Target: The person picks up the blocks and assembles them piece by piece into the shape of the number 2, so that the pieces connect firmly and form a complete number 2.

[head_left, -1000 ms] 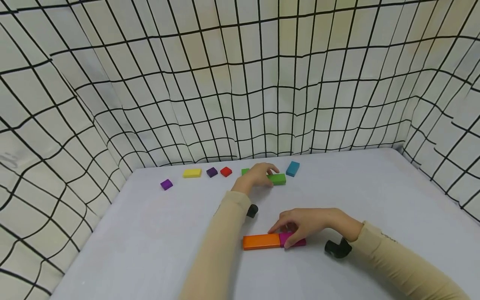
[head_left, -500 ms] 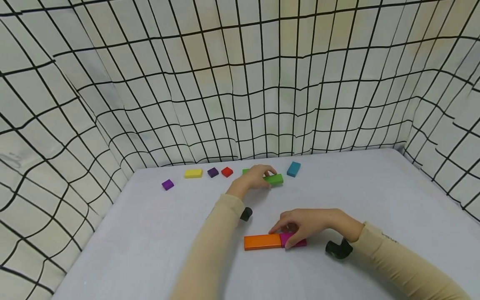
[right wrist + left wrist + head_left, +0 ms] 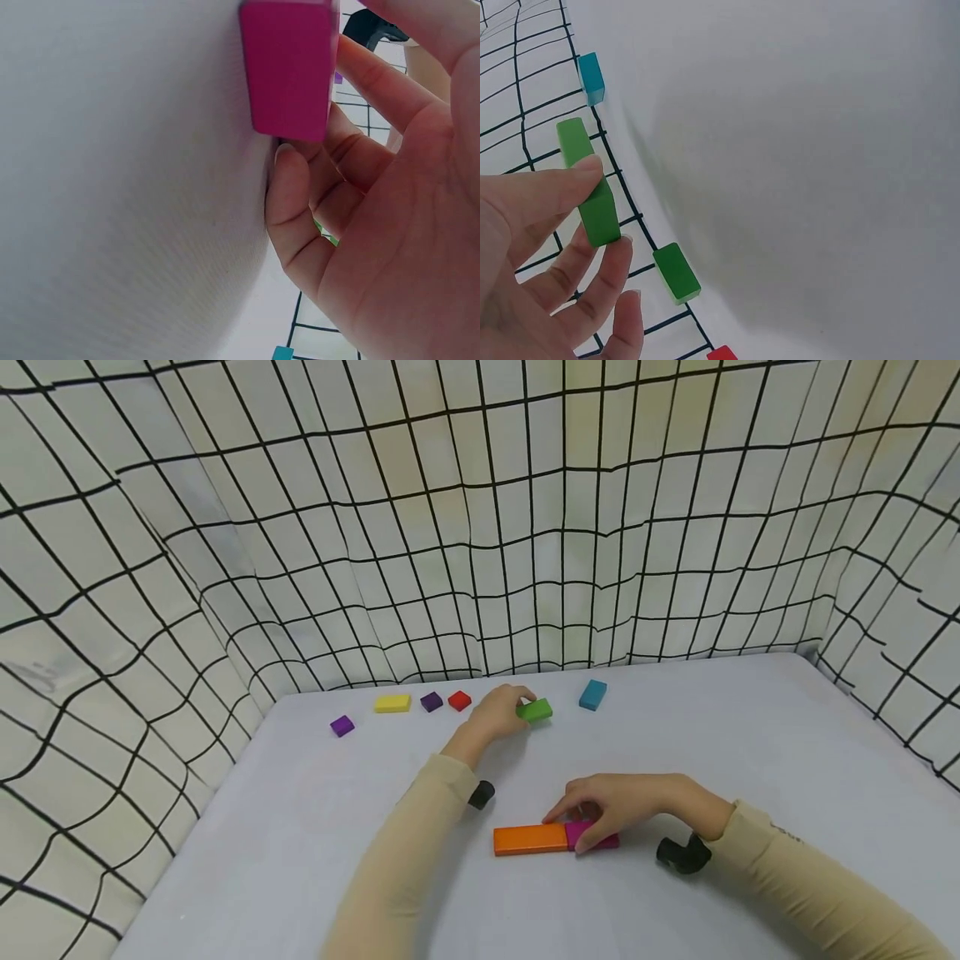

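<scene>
At the back of the table, my left hand [image 3: 497, 713] pinches a long green block [image 3: 536, 710] between thumb and fingers. In the left wrist view that block [image 3: 592, 187] tilts in the grip, the thumb across its middle. A shorter green block [image 3: 676, 271] lies close by; the hand hides it in the head view. Nearer the front, my right hand [image 3: 626, 802] holds a magenta block [image 3: 600, 842], thumb on the near side and fingertips on the far side. An orange block [image 3: 531, 840] lies end to end with the magenta one, on its left.
Along the back lie yellow [image 3: 392, 703], dark purple [image 3: 431, 702] and red [image 3: 460, 700] blocks, with a violet block [image 3: 342, 726] further left. A blue block [image 3: 592, 695] lies to the right of the left hand. White walls with black grid lines [image 3: 480, 527] enclose the table [image 3: 285, 827].
My left hand has moved slightly left with the long green block, which has turned a little. The shorter green block is now covered in the head view. My right hand keeps its hold.
</scene>
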A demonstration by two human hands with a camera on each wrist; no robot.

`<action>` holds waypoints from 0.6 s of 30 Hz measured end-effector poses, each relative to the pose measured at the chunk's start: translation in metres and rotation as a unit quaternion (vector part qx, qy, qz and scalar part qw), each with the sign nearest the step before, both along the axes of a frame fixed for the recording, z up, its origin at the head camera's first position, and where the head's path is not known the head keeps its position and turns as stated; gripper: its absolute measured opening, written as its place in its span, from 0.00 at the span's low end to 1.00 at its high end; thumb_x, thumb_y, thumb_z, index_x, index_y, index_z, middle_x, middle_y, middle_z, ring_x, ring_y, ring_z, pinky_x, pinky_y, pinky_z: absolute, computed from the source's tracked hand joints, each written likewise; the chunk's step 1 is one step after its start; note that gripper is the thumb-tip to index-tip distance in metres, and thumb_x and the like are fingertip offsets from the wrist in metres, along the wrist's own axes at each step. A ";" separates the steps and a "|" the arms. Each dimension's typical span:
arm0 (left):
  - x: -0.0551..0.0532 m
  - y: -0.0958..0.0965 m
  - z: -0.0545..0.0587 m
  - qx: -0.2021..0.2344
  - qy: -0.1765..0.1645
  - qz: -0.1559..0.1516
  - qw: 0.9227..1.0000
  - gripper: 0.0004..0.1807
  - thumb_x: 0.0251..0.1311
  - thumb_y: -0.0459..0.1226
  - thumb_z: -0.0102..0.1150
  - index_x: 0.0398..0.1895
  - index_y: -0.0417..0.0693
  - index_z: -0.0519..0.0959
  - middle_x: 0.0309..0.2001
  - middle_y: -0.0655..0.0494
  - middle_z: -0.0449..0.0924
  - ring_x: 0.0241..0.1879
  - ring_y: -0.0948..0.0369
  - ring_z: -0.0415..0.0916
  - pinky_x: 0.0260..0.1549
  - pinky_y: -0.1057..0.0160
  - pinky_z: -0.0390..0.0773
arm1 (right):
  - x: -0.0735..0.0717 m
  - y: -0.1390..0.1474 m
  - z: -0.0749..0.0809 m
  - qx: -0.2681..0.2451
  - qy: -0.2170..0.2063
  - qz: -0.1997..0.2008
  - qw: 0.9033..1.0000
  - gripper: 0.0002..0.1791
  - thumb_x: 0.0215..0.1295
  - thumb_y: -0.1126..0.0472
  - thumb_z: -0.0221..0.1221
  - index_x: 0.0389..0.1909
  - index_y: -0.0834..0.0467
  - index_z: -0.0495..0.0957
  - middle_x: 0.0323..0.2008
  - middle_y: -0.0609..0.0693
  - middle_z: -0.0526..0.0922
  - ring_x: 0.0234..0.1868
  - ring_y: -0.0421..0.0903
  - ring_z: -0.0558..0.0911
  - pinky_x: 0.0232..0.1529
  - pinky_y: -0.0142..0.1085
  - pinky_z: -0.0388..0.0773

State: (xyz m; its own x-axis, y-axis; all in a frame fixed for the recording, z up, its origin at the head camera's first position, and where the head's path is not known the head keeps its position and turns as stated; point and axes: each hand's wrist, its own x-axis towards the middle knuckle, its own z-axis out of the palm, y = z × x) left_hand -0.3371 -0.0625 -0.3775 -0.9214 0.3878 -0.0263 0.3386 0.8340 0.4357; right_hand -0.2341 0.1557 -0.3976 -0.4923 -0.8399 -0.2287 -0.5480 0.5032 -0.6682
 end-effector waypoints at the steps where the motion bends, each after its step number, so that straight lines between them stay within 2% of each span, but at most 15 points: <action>1: 0.001 -0.001 0.000 0.002 0.002 0.001 1.000 0.26 0.60 0.29 0.68 0.63 0.46 0.80 0.54 0.44 0.81 0.53 0.52 0.77 0.54 0.54 0.77 | 0.000 0.000 0.000 -0.001 0.001 0.001 1.000 0.23 0.64 0.53 0.71 0.61 0.48 0.83 0.37 0.37 0.74 0.39 0.36 0.72 0.40 0.31 0.71; 9: 0.014 -0.006 0.004 0.017 -0.030 0.009 0.999 0.26 0.58 0.30 0.71 0.62 0.44 0.81 0.54 0.44 0.83 0.54 0.51 0.80 0.54 0.52 0.78 | 0.000 0.001 -0.001 0.001 -0.003 0.001 1.000 0.23 0.65 0.53 0.70 0.61 0.48 0.83 0.37 0.37 0.74 0.39 0.36 0.72 0.40 0.31 0.71; 14: 0.017 -0.009 0.003 0.013 -0.032 0.009 0.999 0.27 0.58 0.32 0.72 0.63 0.45 0.81 0.53 0.45 0.84 0.52 0.52 0.80 0.52 0.54 0.79 | 0.000 0.001 -0.001 0.002 0.001 0.000 1.000 0.23 0.65 0.53 0.70 0.61 0.48 0.83 0.36 0.37 0.74 0.39 0.36 0.72 0.40 0.31 0.70; 18: 0.022 -0.011 0.004 0.013 -0.029 -0.003 0.999 0.26 0.58 0.33 0.73 0.61 0.45 0.82 0.51 0.46 0.85 0.50 0.53 0.80 0.50 0.56 0.79 | 0.000 0.001 -0.001 0.000 0.005 0.002 1.000 0.23 0.65 0.52 0.70 0.61 0.48 0.83 0.36 0.37 0.73 0.38 0.36 0.72 0.40 0.31 0.70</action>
State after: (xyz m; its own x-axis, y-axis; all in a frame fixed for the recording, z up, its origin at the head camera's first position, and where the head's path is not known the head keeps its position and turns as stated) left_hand -0.3150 -0.0735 -0.3735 -0.9162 0.3947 -0.0689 0.3172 0.8197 0.4770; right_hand -0.2342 0.1571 -0.3987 -0.4915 -0.8415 -0.2242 -0.5567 0.5016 -0.6622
